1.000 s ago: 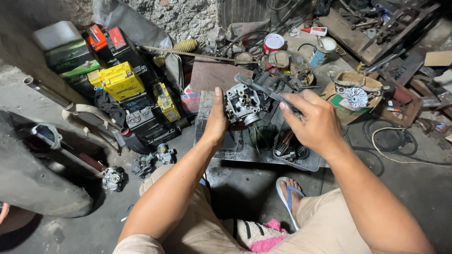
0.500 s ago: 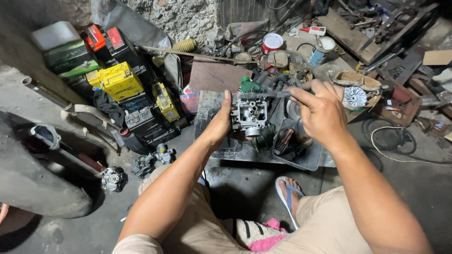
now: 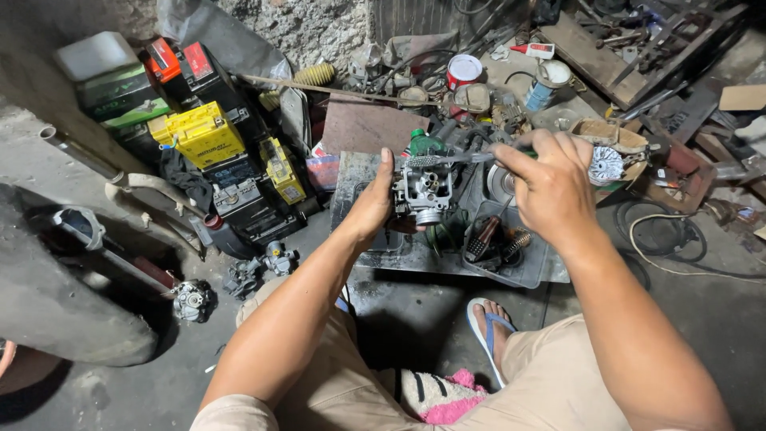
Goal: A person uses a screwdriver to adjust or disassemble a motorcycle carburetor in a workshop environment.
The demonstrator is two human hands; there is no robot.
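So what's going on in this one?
A person sits low on a workshop floor, working on a small metal engine part, apparently a carburetor. The left hand holds it up over a grey tray of brushes. The right hand holds a slim tool across the top of the part. Old batteries are stacked to the left, with clutter all around.

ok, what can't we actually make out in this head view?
- Left hand: its fingers are hidden behind the carburetor it grips.
- Tool in the right hand: too thin to tell its kind; its handle is covered by the fingers.
- Grey tray: the brushes inside are partly hidden by the right wrist.
- Both elbows: cut off by the bottom edge.
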